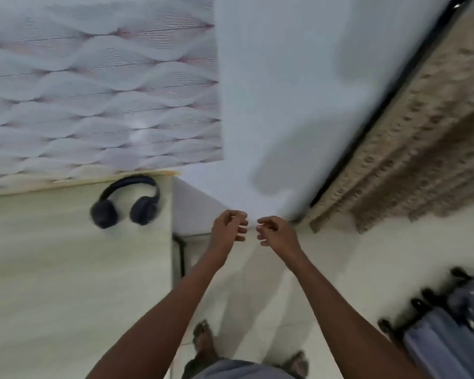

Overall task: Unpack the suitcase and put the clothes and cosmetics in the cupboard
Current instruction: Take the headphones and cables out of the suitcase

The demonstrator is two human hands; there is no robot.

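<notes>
A blue-grey suitcase (449,329) with black wheels lies on the floor at the lower right, partly cut off by the frame edge. My left hand (229,227) and my right hand (274,232) are held out in front of me at mid-frame, close together but apart, fingers loosely curled with nothing in them. Both hands are far to the left of the suitcase. No clothes, cosmetics or cupboard show. The picture is blurred by motion.
A pale wooden desk (52,269) fills the lower left, with dark headphones (126,203) lying on it. A white wall (285,91) stands ahead, patterned wallpaper (93,91) to its left and a beige curtain (422,146) at the right. My bare feet (203,337) stand on a pale tiled floor.
</notes>
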